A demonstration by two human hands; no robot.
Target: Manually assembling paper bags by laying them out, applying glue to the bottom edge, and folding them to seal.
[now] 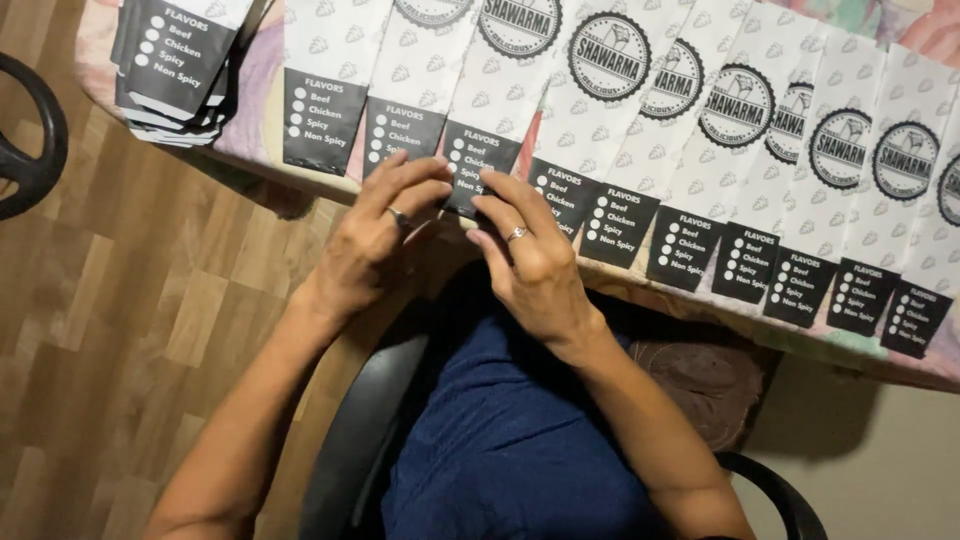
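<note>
A row of several white paper sleeves with black bottom bands lies overlapping along the table edge (700,300). My left hand (375,240) and my right hand (525,250) meet at the black lower end of one sleeve (478,160) near the middle left of the row. Fingertips of both hands touch that sleeve's bottom edge, with the fingers slightly bent. Each hand wears a ring. Whether the fingers pinch the paper or only rest on it is unclear.
A stack of the same sleeves (175,60) sits at the table's far left corner. I sit on a black chair (350,440) over a wooden floor (120,320). A dark round object (25,140) is at the left edge.
</note>
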